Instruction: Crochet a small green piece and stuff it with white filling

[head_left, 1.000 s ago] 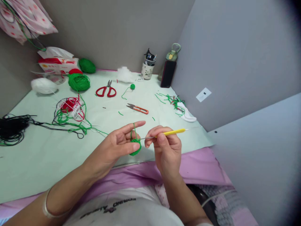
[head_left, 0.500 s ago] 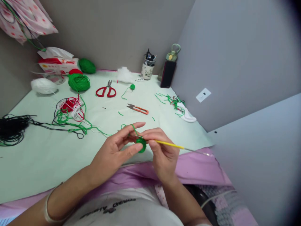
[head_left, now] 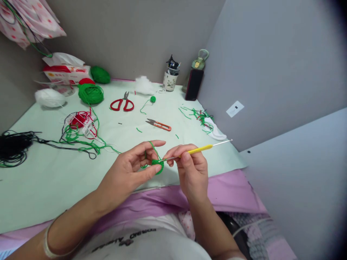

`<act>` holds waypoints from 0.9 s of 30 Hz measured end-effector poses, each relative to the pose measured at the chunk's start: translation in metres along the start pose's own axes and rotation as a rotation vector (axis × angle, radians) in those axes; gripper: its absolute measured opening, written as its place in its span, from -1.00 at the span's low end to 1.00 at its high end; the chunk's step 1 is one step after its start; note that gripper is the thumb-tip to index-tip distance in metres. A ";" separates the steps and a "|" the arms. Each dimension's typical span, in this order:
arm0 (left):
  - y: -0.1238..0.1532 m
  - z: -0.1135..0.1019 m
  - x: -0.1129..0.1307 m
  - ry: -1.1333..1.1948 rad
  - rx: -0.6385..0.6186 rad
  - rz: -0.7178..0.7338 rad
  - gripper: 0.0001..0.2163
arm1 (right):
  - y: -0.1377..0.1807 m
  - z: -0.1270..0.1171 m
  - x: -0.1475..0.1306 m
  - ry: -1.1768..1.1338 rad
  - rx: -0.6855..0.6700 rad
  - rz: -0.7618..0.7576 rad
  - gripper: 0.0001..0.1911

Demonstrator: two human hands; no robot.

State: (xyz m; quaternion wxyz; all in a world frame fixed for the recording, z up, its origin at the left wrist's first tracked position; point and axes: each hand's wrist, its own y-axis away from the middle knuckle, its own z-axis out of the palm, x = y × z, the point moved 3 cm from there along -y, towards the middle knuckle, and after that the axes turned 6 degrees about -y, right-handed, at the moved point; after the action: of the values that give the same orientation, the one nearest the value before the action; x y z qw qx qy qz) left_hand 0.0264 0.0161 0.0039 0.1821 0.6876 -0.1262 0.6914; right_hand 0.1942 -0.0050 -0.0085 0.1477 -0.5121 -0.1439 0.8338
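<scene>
The small green crocheted piece [head_left: 159, 168] sits above the near edge of the table [head_left: 54, 187], its top edge meeting the metal tip of the yellow-handled hook [head_left: 200, 149]. The left hand [head_left: 126, 171] has its grip pinched on the piece, with green yarn [head_left: 154, 146] over the index finger; the grip of the right hand [head_left: 193, 169] is closed around the hook. Since half a second ago, the hook's rear end has swung upward and the right hand has drawn back from the piece, suggesting a loop being worked. Thumb and fingers hide much of the piece; individual stitches are too small to tell.
</scene>
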 end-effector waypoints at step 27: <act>0.000 0.010 -0.001 0.410 -0.039 -0.078 -0.67 | 0.000 0.009 -0.005 0.121 0.056 -0.154 -0.84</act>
State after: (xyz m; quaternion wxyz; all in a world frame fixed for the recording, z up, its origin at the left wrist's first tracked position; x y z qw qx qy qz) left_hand 0.0349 0.0117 0.0028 0.2439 0.5334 -0.0731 0.8066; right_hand 0.1883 -0.0076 -0.0009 0.2343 -0.5446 -0.1503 0.7912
